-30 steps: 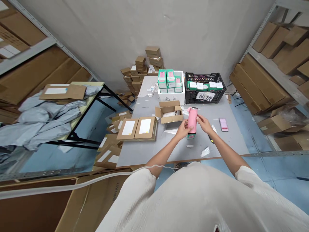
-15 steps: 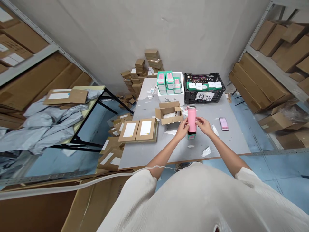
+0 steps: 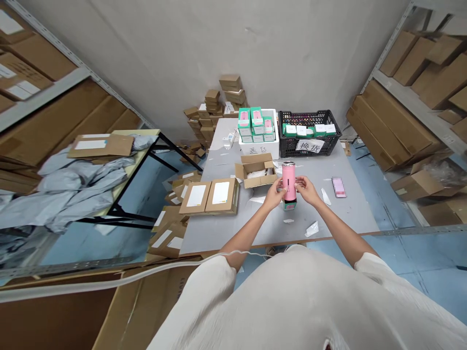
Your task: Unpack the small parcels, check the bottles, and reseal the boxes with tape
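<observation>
Gripping upright, at the mouth of a small green box (image 3: pixel 290 206) on the tabletop (image 3: pixel 352 214), a pink bottle (image 3: pixel 289 183), with left hand (image 3: pixel 275 195) and right hand (image 3: pixel 307 190) closed on its opposite sides, probably for steadiness, with opened carton (image 3: pixel 260 182) behind, and white bin (image 3: pixel 260 150) and black crate (image 3: pixel 330 145) farther back, perhaps for leaving working room.

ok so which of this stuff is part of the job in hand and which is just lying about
In use, by the look of it:
- pink tumbler, between left hand and right hand
- green box just below it

Apparently just lying about:
- phone-like object
- plastic scrap
- two labelled cartons
- grey bags on the side table
</observation>
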Available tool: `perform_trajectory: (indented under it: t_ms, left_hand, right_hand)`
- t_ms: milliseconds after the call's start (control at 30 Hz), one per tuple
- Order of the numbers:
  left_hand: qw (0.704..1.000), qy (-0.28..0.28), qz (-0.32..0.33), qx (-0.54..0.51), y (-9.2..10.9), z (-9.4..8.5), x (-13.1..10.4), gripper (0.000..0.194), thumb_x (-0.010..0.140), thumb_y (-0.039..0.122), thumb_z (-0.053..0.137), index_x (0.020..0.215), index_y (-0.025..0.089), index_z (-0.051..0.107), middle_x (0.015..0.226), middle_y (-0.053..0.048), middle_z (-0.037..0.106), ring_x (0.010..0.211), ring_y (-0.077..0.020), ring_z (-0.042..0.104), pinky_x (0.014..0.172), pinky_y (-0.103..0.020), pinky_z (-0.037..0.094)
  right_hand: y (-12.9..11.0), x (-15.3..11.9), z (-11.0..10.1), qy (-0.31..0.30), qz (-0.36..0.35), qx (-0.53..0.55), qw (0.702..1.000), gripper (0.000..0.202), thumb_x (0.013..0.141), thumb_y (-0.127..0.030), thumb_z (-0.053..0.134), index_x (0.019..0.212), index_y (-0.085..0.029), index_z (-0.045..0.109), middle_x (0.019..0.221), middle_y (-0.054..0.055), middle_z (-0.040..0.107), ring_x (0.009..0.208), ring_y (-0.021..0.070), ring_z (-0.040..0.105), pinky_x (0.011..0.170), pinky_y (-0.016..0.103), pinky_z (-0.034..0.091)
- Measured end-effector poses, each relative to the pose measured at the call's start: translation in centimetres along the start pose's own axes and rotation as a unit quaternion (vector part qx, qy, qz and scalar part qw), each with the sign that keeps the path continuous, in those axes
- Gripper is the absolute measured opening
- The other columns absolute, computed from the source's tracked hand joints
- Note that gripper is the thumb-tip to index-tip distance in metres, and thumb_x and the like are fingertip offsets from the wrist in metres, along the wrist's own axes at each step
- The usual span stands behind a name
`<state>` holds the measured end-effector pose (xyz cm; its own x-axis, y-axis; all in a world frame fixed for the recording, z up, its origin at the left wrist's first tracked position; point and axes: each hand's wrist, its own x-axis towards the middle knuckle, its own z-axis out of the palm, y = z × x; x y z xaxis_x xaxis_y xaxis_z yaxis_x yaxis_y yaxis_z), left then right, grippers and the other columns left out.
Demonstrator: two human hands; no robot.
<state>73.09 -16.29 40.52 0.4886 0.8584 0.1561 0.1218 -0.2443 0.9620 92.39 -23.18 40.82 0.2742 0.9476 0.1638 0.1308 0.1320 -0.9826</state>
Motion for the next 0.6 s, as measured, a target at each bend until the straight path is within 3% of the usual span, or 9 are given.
perform_trajectory:
  t_ms: [133,300,500,600]
  left_hand:
    - [1.000,-0.009,0.004,-0.022,0.0,0.2,0.1,0.065,0.094,0.051,0.080,0.151,0.023,0.063,0.137,-0.013,0.073,0.122,-0.0294,0.072,0.105,-0.045,0.060]
    - [1.000,0.017,-0.007,-0.007,-0.6,-0.3,0.1,0.084,0.081,0.059,0.092,0.151,0.022,0.066,0.133,-0.013,0.065,0.115,-0.0277,0.073,0.100,-0.044,0.064]
    - [0.999,0.014,0.008,-0.051,-0.4,-0.6,0.9,0.076,0.093,0.061,0.079,0.156,0.022,0.058,0.137,-0.015,0.072,0.126,-0.0300,0.071,0.111,-0.050,0.058]
    - [0.996,0.028,-0.023,-0.079,0.2,-0.4,1.1,0.067,0.096,0.060,0.075,0.150,0.022,0.063,0.130,-0.015,0.078,0.125,-0.0326,0.073,0.107,-0.051,0.061]
  right_hand:
    - [-0.2,0.0,-0.1,-0.005,-0.001,-0.040,0.999,0.062,0.080,-0.064,0.081,0.124,-0.023,0.068,0.114,0.009,0.075,0.093,0.0228,0.069,0.088,0.043,0.062]
    - [-0.8,-0.2,0.2,-0.029,-0.019,-0.025,0.999,0.054,0.086,-0.065,0.074,0.122,-0.025,0.069,0.122,0.011,0.076,0.102,0.0246,0.071,0.095,0.044,0.060]
    - [-1.0,-0.1,0.1,-0.006,-0.028,-0.037,0.999,0.053,0.087,-0.060,0.074,0.127,-0.026,0.066,0.110,0.006,0.074,0.095,0.0223,0.071,0.094,0.043,0.060]
    - [-1.1,0.0,0.2,0.002,-0.027,-0.049,0.998,0.053,0.088,-0.056,0.073,0.130,-0.024,0.066,0.113,0.006,0.073,0.089,0.0199,0.069,0.090,0.040,0.061]
